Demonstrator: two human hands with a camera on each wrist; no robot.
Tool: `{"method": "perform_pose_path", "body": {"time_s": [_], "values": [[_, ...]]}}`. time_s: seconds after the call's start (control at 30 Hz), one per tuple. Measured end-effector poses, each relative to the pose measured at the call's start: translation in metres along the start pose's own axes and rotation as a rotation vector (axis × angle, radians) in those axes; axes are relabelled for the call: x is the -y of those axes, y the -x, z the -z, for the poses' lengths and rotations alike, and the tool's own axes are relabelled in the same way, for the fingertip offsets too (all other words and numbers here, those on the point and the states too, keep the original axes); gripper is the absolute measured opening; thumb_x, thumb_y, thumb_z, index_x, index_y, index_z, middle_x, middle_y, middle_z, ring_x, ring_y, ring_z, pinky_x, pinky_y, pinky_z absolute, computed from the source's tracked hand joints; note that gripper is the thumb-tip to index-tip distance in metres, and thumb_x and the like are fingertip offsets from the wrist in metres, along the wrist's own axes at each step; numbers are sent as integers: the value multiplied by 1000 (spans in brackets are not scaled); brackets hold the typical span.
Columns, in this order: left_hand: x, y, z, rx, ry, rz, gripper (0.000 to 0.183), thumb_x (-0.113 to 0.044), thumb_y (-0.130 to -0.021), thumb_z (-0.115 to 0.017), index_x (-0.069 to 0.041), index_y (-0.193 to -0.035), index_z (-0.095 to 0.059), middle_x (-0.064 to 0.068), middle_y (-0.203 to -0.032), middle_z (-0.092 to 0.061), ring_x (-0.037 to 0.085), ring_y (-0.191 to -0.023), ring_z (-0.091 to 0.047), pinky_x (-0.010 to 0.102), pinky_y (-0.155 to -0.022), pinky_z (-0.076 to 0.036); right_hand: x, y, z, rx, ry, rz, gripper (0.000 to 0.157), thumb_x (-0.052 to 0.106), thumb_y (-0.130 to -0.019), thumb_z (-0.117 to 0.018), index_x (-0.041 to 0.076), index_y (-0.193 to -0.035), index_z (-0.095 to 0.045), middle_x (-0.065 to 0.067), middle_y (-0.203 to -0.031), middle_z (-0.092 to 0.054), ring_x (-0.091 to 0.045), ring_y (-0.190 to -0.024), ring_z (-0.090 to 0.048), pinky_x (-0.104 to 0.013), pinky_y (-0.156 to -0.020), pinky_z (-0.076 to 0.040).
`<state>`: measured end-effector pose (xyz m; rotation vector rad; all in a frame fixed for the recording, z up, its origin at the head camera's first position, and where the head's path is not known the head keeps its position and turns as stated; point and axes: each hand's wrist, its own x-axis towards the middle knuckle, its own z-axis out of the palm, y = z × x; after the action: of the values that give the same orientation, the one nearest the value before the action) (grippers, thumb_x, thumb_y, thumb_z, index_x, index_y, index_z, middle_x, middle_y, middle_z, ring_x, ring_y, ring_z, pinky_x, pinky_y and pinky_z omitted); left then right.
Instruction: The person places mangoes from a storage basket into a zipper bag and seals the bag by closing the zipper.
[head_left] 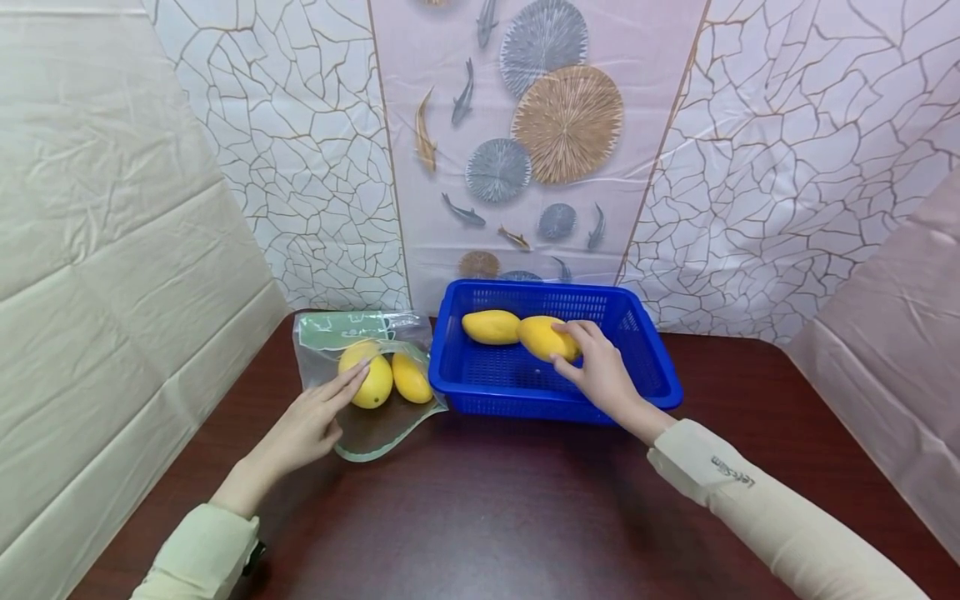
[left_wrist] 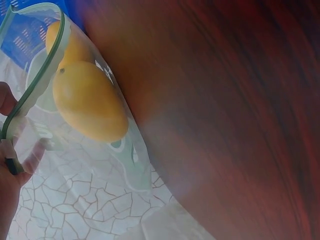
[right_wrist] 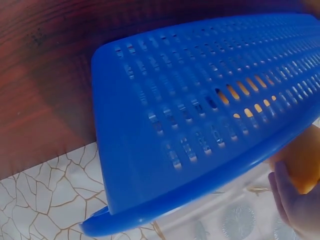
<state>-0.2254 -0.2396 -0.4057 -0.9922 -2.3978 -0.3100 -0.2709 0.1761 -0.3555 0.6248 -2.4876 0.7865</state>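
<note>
**Inspection Finding: An Even Split, With One Lifted**

At the left, we found the left hand (head_left: 303,422) at the mouth of a clear bag (head_left: 318,367). Its grip was closed round nothing: the fingers lay extended over the leftmost mango (head_left: 375,385), the thumb apart. We judged that this spread kept the film from sagging. The bag lay on the worktop (head_left: 495,517), mouth toward the near side, just beside the blue basket (head_left: 525,407), presumably to keep both within easy reach. A second mango (head_left: 412,379) sat inside it.

In the basket, a third mango (head_left: 491,327) rested toward the left. Further right, the right hand (head_left: 603,375) gripped a fourth mango (head_left: 543,337) between thumb and fingers, above the rim; we took that hold as suited to its rounded sides.

We counted one bag, one basket and four mangoes: two bagged, one basketed, one held. Film folds left the bagged count less certain.
</note>
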Motion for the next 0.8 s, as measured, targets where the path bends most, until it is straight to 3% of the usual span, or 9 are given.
{"method": "perform_pose_path", "body": {"time_s": [0.2, 0.8], "values": [[1, 1, 0, -3, 0, 2, 92, 13, -58, -63, -4, -145, -36, 8, -149, -39, 18, -91, -54, 36, -72, -41, 2, 1, 1, -38, -6, 75, 42, 14, -83, -69, 4, -122, -59, -18, -119, -56, -33, -105, -59, -44, -80, -51], [1, 2, 2, -4, -5, -3, 88, 13, -58, -63, -1, -142, -40, 8, -149, -38, 17, -86, -52, 34, -69, -40, 21, 11, -5, -29, -17, 161, 44, 12, -81, -71, 7, -124, -59, -17, -126, -54, -34, -107, -60, -40, -79, -54]]}}
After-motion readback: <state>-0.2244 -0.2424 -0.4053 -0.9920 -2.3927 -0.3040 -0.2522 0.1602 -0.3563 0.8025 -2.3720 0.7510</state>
